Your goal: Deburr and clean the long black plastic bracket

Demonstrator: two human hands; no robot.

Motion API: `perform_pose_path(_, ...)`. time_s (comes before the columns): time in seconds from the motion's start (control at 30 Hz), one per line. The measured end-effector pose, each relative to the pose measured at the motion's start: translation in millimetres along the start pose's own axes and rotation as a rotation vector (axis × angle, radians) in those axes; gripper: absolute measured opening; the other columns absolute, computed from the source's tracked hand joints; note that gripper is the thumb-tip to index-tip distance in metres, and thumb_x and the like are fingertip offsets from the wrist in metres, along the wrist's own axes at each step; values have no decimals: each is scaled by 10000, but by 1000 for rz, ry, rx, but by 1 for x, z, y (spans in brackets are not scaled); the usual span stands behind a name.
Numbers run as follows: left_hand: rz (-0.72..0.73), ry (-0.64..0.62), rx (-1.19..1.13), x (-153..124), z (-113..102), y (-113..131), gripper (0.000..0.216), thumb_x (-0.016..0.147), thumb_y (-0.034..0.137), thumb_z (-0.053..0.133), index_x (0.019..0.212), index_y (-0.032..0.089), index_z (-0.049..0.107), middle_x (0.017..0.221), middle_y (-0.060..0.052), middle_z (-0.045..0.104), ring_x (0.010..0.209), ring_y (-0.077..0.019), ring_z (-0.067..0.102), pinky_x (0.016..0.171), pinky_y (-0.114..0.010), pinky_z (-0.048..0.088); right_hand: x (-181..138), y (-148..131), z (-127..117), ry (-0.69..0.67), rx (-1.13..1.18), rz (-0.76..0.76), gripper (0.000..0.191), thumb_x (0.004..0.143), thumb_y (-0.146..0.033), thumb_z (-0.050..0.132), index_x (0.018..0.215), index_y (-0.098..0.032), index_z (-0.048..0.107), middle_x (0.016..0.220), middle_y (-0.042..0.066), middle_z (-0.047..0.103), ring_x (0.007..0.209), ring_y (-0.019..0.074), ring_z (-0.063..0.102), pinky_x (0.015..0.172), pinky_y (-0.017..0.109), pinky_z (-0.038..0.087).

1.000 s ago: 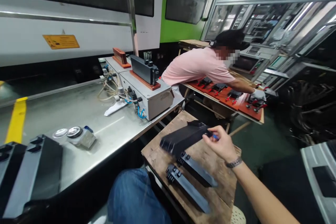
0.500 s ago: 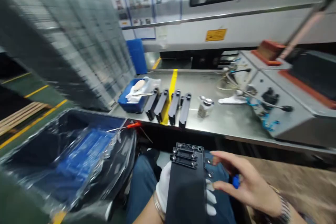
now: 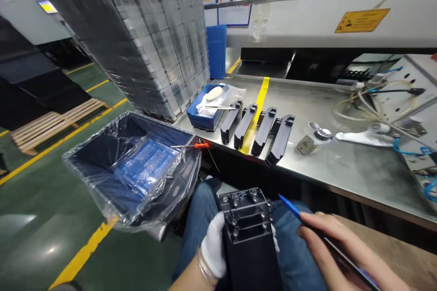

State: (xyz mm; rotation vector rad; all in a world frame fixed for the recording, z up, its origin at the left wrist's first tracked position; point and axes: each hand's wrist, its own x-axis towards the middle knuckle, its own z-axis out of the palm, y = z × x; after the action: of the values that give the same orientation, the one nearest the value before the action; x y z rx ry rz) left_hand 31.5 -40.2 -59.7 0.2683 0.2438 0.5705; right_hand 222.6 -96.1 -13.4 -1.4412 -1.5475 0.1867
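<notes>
My gloved left hand [image 3: 213,248] gripped the black plastic part [image 3: 251,241] over my lap, its studded end pointing to twelve o'clock. My bare right hand [image 3: 336,248] pinched a blue-tipped tool [image 3: 290,204] at the part's three o'clock, its tip just beside it. Four similar black parts [image 3: 257,129] stood on the steel tabletop [image 3: 341,168] at twelve o'clock.

Four upright black parts [image 3: 256,129] crowd the bench edge [image 3: 307,177].

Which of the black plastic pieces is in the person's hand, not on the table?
The black part over the lap: the gloved left hand holds it. The other four stand in a row on the steel table.
</notes>
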Motion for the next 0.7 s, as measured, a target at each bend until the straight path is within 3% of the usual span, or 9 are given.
perform_pose_path(0.2, -87, 237, -89, -19, -24, -10, 496, 815, 518, 619, 1040, 111, 791, 1108, -150, 759, 1279, -371, 572, 1186, -493, 273, 7, -20, 23, -49, 58, -97, 319, 948, -162, 571, 1196, -349, 643, 854, -2, 733, 748, 217, 711, 672, 348, 591)
perform_pose_path(0.43, -140, 171, -104, -16, -14, -5, 491, 754, 549, 686, 949, 116, 814, 1129, -155, 757, 1313, -389, 544, 1203, -488, 228, 11, -18, 29, -86, 80, -120, 322, 926, -128, 592, 1180, -319, 642, 889, 20, 735, 753, 220, 703, 657, 356, 571)
perform_pose_path(0.7, -144, 179, -135, -12, -16, -6, 651, 681, 593, 723, 1114, 109, 769, 1168, -152, 747, 1286, -398, 561, 1177, -483, 269, 5, -24, 23, -77, 122, -70, 332, 937, -147, 569, 1188, -350, 647, 828, 23, 700, 711, 220, 680, 595, 346, 546)
